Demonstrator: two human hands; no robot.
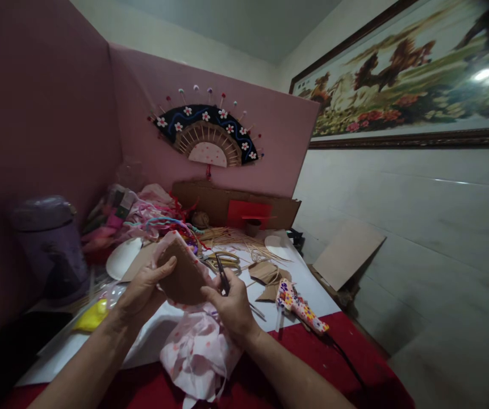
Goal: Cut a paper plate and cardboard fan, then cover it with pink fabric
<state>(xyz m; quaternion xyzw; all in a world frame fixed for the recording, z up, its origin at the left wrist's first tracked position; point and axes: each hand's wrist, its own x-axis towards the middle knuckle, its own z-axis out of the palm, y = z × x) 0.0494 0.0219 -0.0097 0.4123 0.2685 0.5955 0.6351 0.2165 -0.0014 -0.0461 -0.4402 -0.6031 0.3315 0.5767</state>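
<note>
My left hand (142,292) grips a brown cardboard piece (184,275) wrapped at its edge in pink spotted fabric (197,349), which hangs down below both hands. My right hand (231,307) is closed round small black scissors (222,279), their blades meeting the fabric at the cardboard's right edge. Both hands hover over a white sheet (308,284) on the red tabletop (312,358).
A patterned glue gun (299,307) with a black cord lies right of my hands. Cardboard scraps (267,275), bamboo sticks (244,241), larger scissors (222,260), ribbons (150,218), a white plate (122,257) and a purple canister (50,244) crowd the table. A decorated fan (208,133) hangs on the pink board.
</note>
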